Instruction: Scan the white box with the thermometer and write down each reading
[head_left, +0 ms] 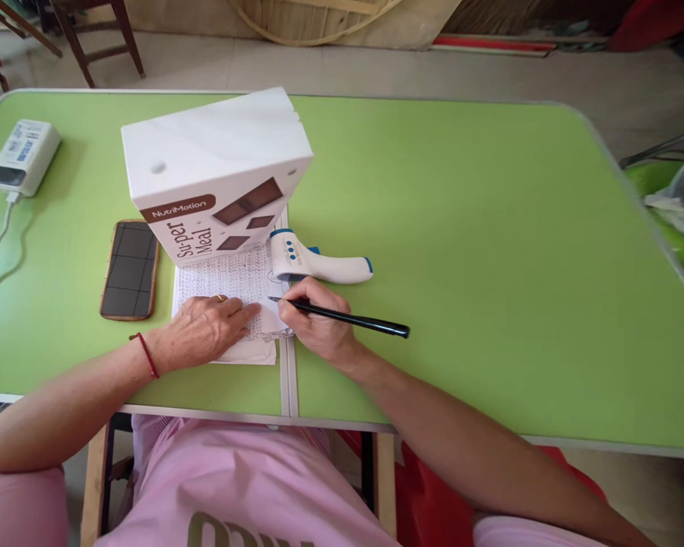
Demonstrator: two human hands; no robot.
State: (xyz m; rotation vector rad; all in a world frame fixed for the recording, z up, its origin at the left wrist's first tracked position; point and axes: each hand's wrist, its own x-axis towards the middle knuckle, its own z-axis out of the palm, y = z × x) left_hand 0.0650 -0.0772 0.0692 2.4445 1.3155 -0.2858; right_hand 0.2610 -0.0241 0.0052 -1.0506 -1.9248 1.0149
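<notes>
Black pen (358, 320) pinched in right hand's grip (322, 323) (left hand (210, 328) lies unclenched on paper (222, 282)).

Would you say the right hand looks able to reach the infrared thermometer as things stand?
Probably yes: the infrared thermometer lies just beyond the right hand, with nothing visibly between them, though the black pen that hand holds may hinder a firm grip.

Pen (359, 320): glossy plastic. Handwritten pages (222, 287): matt paper. Super Meal box (220, 144): smooth cardboard, faint sheen. Infrared thermometer (324, 266): smooth satin plastic. Smartphone (129, 270): glossy glass front. Power bank (28, 152): smooth plastic, shiny display (7, 176). Table (490, 251): smooth satin top, metal edging (650, 449). Ring (220, 298): shiny gold-toned metal. T-shirt (251, 479): matt cloth. Chair (128, 38): wood.
</notes>
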